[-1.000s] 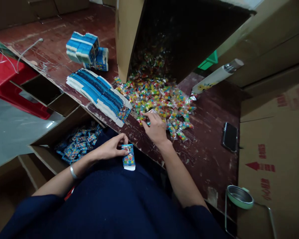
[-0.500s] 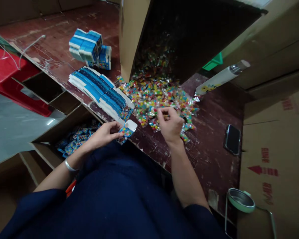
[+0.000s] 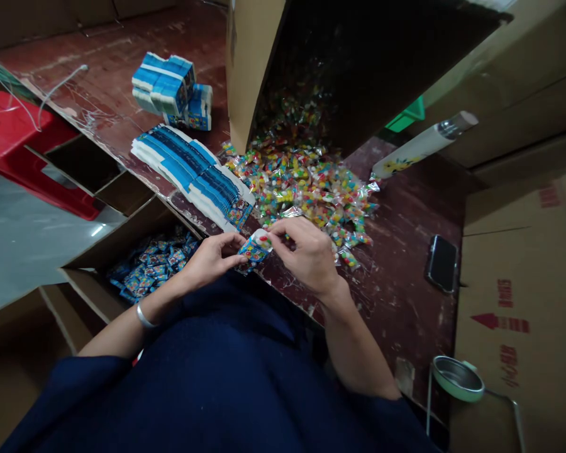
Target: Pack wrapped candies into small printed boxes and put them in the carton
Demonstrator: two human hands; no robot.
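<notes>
My left hand grips a small blue printed box at the table's near edge, its open end turned toward the right. My right hand is pinched on a small clear candy packet at the mouth of that box. Just beyond lies a heap of colourful candy packets spilling out of a tipped cardboard carton. A fanned row of flat blue box blanks lies to the left of the heap.
A stack of blue boxes stands farther back on the dark wooden table. A carton of filled blue boxes sits below left. A phone, a white bottle, a metal cup, a red stool and cardboard boxes surround.
My right hand picked a packet from the heap and brought it back to the box. My left hand raised the box from my lap to the table edge and turned its open end rightward.
</notes>
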